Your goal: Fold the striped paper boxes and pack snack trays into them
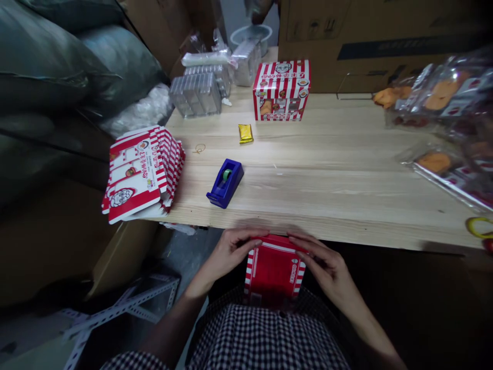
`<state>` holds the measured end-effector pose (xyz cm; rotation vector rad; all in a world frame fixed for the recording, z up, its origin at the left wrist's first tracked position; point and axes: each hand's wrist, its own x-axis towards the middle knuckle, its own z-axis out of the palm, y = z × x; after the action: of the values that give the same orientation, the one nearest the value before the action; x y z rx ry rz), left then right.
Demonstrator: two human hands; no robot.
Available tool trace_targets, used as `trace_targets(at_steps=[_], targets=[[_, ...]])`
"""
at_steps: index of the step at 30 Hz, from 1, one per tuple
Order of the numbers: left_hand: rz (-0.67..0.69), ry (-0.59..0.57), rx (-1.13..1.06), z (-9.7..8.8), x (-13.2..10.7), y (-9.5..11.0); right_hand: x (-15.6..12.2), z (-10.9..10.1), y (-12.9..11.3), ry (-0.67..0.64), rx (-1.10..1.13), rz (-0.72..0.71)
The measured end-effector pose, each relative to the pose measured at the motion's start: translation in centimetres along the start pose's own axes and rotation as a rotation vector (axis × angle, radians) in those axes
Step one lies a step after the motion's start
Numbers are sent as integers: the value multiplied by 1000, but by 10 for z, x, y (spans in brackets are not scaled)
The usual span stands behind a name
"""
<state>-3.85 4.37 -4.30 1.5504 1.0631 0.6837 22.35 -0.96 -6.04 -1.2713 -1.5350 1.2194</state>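
I have both hands at 6 o'clock, just off the near edge of the bench (346,172), with the red box (274,272) between them, in front of the checked clothing (256,334). My left hand (229,252) pinches the box's top corner at its 11 o'clock, index finger along the upper edge and thumb on the near face. My right hand (327,262) has the 1 o'clock corner, its grip likewise pressed on the box. The box's near face is plain red with striped borders; its lower end is too shadowed for me to read.

Near mid-view, slightly toward 9 o'clock, I see a blue tape dispenser (226,186) holding green-cored tape. At 12 o'clock lies a gold packet (245,133), and at 10 a rubber band (199,148). A striped box (282,91) stands at 1 o'clock, just in front of a big carton (331,31). At 9 o'clock I have a leaning stack of flat printed cards (134,177). Clear plastic packs (195,95) stand at 11. Between 2 and 3 are clear bags (439,162) with orange pieces inside.
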Motion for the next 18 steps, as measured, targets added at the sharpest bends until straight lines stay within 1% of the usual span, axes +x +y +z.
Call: trace_targets(at_steps=[2, 3, 4, 6, 7, 8, 9, 10, 12, 13, 14, 15, 16, 18], targets=[[16, 103, -37, -5, 7, -5, 6, -2, -1, 64, 2, -4], [36, 207, -39, -11, 11, -6, 10, -5, -3, 111, 1, -12], [60, 355, -20, -18, 16, -7, 12, -7, -6, 163, 0, -26], [106, 690, 56, -31, 23, -6, 16, -11, -14, 273, -8, -63], [127, 808, 85, -34, 25, -5, 17, -11, -18, 313, -14, -83], [142, 856, 92, -34, 26, -4, 17, -11, -21, 342, -20, -99], [156, 832, 76, -30, 24, -2, 17, -11, -24, 358, -21, -109], [165, 755, 49, -24, 22, 0, 17, -10, -26, 361, -19, -111], [160, 557, 7, -8, 15, 2, 18, -8, -26, 351, -3, -105], [144, 491, 11, -1, 12, 1, 19, -7, -23, 341, 9, -100], [125, 481, 38, 3, 10, -2, 19, -7, -20, 332, 21, -93], [105, 533, 89, 4, 10, -7, 19, -8, -16, 321, 34, -87], [85, 631, 162, 2, 12, -13, 20, -8, -11, 312, 49, -79], [46, 874, 327, -12, 21, -30, 21, -10, -2, 291, 83, -61]])
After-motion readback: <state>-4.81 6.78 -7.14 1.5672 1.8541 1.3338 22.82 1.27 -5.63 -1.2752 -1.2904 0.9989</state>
